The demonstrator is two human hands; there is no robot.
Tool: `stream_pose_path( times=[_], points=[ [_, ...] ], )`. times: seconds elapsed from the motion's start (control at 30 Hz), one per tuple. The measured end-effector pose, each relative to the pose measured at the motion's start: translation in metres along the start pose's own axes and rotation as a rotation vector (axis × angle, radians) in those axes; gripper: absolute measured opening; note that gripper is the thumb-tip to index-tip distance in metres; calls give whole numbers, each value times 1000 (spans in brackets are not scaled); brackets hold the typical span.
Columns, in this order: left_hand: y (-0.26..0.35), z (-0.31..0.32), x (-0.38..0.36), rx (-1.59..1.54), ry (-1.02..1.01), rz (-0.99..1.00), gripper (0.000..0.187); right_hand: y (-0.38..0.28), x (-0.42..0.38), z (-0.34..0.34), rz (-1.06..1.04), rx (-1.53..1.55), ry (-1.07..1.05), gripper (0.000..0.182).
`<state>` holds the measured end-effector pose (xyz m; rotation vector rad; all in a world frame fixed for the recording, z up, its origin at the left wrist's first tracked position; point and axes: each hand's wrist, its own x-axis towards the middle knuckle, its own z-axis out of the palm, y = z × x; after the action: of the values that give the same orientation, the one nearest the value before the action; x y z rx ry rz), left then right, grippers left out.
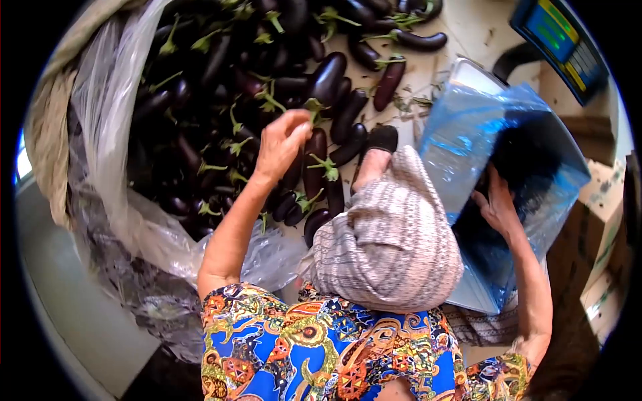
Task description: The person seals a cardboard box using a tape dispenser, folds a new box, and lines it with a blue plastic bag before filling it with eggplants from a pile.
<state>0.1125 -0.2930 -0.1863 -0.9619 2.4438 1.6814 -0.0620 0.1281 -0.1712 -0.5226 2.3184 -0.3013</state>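
While left hand (281, 144) grips eggplant (326, 79) (axis diagonal), stem down.

The right hand (498, 207) sits half inside the blue bag (481, 140), so its fingertips and whatever the grip closes on cannot be told. The bag's dark contents are blurred. The scale (562, 43) is cut off by the picture's edge, its display unreadable. Lower aubergines (221, 87) vanish in shadow inside the sack (100, 134).
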Motion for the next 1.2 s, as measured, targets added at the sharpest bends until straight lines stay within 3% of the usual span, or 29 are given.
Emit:
stream_pose_path(
  times=[0.07,0.13,0.17,0.27,0.37,0.47,0.5,0.6,0.63,0.67,0.73,0.83,0.93,1.2],
  points=[
    [-63,-7,-44,-6,71,-179,23,8,2,6,34,11,-19,78],
    [-118,0,-85,85,127,-203,24,16,5,9,58,-37,-52,78],
    [-125,8,-101,127,134,-358,25,17,4,8,47,-74,-26,78],
    [-179,26,-130,249,274,-410,42,18,-8,6,-52,-181,72,78],
    [-214,36,-124,444,400,-290,54,12,-14,1,-111,-169,118,73],
    [-195,42,-99,710,230,-351,58,-6,-20,-14,-101,-115,91,65],
    [-213,48,-93,759,310,-274,57,-15,-26,-20,-86,-98,75,62],
    [-212,29,-85,392,196,-267,54,-29,-36,-40,-132,70,123,48],
    [-171,14,-86,134,101,-334,52,-28,-41,-45,-63,239,106,47],
    [-180,9,-91,-19,72,-318,55,-28,-46,-49,5,409,83,46],
    [-126,-1,-97,-457,-19,-319,64,-28,-51,-60,33,495,11,48],
    [-55,-2,-91,-965,-43,-171,70,-47,-53,-68,70,671,-120,46],
    [-40,-2,-80,-1184,-167,-132,75,-53,-52,-62,-10,696,-185,46],
    [-65,-21,-58,-961,-64,-183,64,-21,-73,-45,63,582,-191,55]
  ],
)
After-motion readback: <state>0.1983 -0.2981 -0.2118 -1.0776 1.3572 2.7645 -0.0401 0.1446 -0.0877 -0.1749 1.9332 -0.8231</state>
